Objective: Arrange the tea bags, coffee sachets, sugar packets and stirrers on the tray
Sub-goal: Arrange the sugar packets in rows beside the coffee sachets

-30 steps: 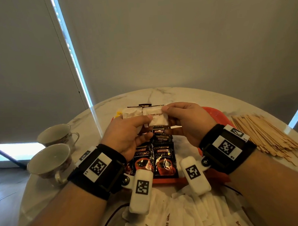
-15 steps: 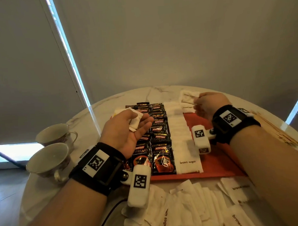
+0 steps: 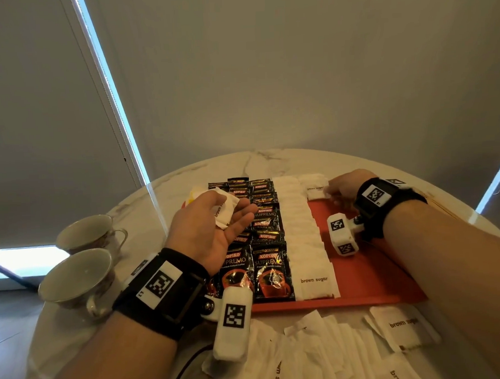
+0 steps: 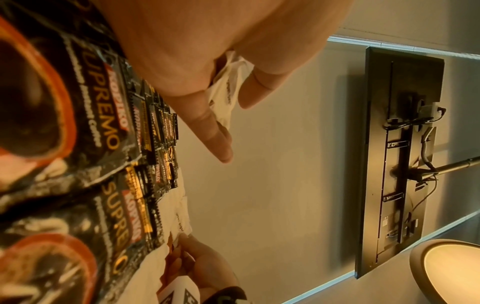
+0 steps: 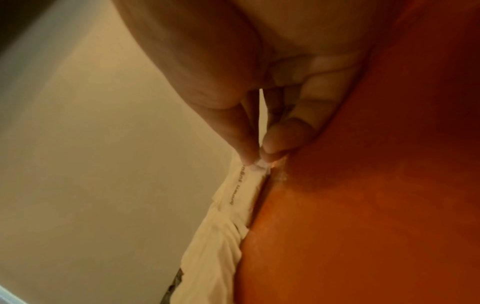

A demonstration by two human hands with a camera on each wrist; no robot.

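Far left of the head view: two teacups (image 3: 78,275) on the marble table (image 3: 163,190), not in play. Moving right, your left hand (image 3: 213,231) hovers palm-up over the coffee sachets (image 3: 271,270), fingers loosely extended, with spare brown sugar packets (image 3: 225,209) lying in the palm; the left wrist view shows the thumb bent over them, so call it a light hold. The sachets fill two overlapping columns on the left part of the red tray (image 3: 390,275). Next right, a finished column of sugar packets (image 3: 302,233) runs from the tray's near edge to its far edge. Upper right of that, your right hand (image 3: 344,185) pinches one brown sugar packet (image 3: 314,189) by its edge, thumb against fingertip, setting it at the top of a second sugar column. Step in hand, as I read it: starting that second column. Next move likely calls for letting go once the packet sits square beside its neighbour, then taking another from your left palm. More loose packets (image 3: 336,349) wait along the bottom of the frame. Stirrers barely show at the right edge.
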